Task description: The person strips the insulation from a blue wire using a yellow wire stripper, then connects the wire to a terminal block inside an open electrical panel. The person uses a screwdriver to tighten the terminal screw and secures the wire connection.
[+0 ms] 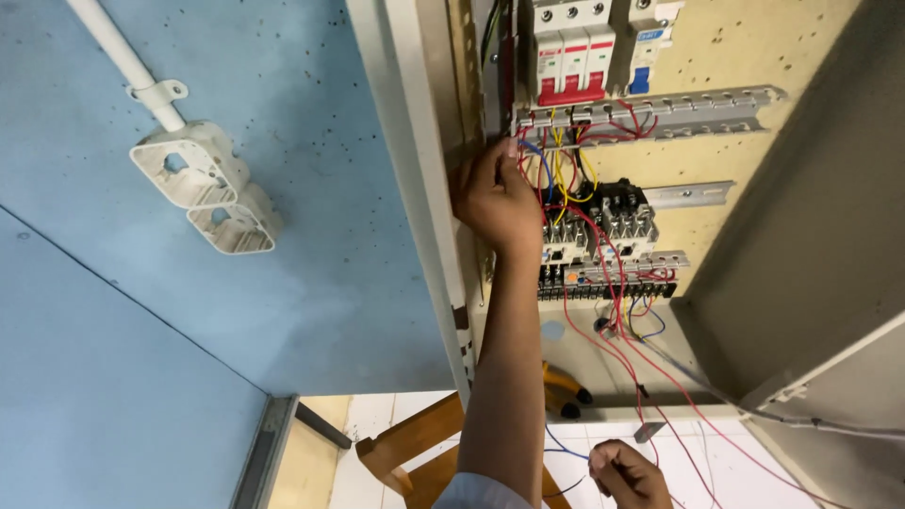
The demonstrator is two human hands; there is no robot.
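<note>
Thin, limp wires [556, 174] in the panel [735, 57] are pinched by the raised left hand [498, 200] below the breakers [570, 52], best gripped by their insulation, while the right hand [630, 474] is closed around a loose wire end.

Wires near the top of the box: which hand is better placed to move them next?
Left. The left hand is up at the coloured wires, with its fingertips on them. The right hand is far below, closed around loose wires.
</note>
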